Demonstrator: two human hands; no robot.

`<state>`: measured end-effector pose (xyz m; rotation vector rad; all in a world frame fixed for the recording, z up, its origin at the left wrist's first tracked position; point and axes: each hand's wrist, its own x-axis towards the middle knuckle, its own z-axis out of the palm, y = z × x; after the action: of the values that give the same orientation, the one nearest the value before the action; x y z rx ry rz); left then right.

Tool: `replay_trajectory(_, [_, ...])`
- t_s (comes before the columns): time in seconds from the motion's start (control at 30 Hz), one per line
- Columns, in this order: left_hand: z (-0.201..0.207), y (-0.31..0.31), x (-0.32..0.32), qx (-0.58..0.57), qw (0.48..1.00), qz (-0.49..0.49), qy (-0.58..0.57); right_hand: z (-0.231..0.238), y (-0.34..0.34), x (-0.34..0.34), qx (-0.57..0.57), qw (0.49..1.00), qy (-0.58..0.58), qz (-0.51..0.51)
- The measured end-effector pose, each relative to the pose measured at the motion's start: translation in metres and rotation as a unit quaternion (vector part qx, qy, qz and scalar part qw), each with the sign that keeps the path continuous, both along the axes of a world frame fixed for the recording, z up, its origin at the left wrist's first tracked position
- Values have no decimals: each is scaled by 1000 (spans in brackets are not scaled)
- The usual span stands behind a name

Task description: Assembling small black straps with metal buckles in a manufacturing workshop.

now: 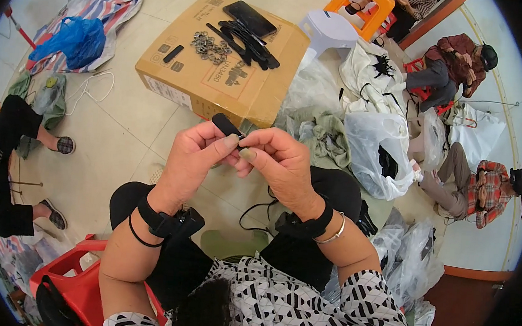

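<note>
One black strip (225,124) is held up between the two hands, in front of the near edge of the cardboard box (269,93). The grip of the left hand (196,150) is closed on the strip, with thumb and fingers pressed to its sides; the grip of the right hand (279,159) is pinched at its lower end. The strip is judged light, flexible yet firm, not fragile and little inclined to slip; it is best taken by its flat faces close to the end being worked.

Counted on the box: one black phone (249,19), one short black piece (173,54) lying apart, one heap of metal rings (210,47) and one pile of black strips (246,41) touching the phone. Because the pieces overlap, the individual rings and piled strips could not be counted reliably. One blue plastic bag (77,41) is noted beyond, at the left.
</note>
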<state>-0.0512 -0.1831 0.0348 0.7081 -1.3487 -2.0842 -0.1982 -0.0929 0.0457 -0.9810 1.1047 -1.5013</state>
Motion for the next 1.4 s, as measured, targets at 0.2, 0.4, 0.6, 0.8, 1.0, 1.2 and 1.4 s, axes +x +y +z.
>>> replay_trajectory(0.2, [5, -1, 2, -46, 999, 5, 6, -1, 2, -2, -34, 998, 39, 40])
replay_trajectory(0.4, [9, 3, 0, -71, 996, 34, -44, -2, 0, -1, -35, 999, 7, 37])
replay_trajectory(0.6, [9, 5, -4, -34, 998, 59, -20, 3, -3, -3, 44, 998, -40, 24])
replay_trajectory(0.8, [8, 5, -1, -161, 981, 45, -94, 14, -1, -2, 138, 989, -46, 24])
replay_trajectory(1.0, [5, 8, -7, -172, 981, 87, -39, 16, -1, -3, 123, 990, -68, 14])
replay_trajectory(1.2, [3, 7, -9, -221, 971, 84, -27, 13, 0, -3, 95, 994, -47, 4])
replay_trajectory(1.4, [10, 3, -4, -182, 981, 45, -48, 6, -2, 0, 60, 997, -46, 3])
